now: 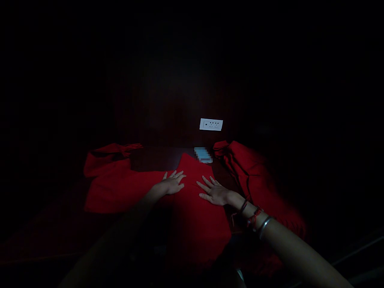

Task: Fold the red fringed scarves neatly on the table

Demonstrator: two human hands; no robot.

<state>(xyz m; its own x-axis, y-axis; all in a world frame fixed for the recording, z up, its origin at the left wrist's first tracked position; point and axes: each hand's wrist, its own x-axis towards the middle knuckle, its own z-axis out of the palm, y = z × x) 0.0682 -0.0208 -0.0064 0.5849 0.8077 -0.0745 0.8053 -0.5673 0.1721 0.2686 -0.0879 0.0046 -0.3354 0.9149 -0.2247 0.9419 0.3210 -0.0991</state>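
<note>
A piece of red cloth (198,216) lies spread over the dark table, its near end hanging over the front edge. My left hand (173,183) rests flat on its left side, fingers spread, with a ring on one finger. Flat on the right side of the cloth is my right hand (216,192), its fingers also apart; bracelets circle that wrist. More red cloth (114,188) stretches to the left, and whether it joins the middle piece I cannot tell. Neither hand grips anything.
A heap of red cloth (252,168) lies at the right, partly in shadow. Behind the middle piece sits a blurred, pale flat rectangular object (203,155). A white socket plate (211,124) is on the dark wall. The surroundings are mostly too dark to make out.
</note>
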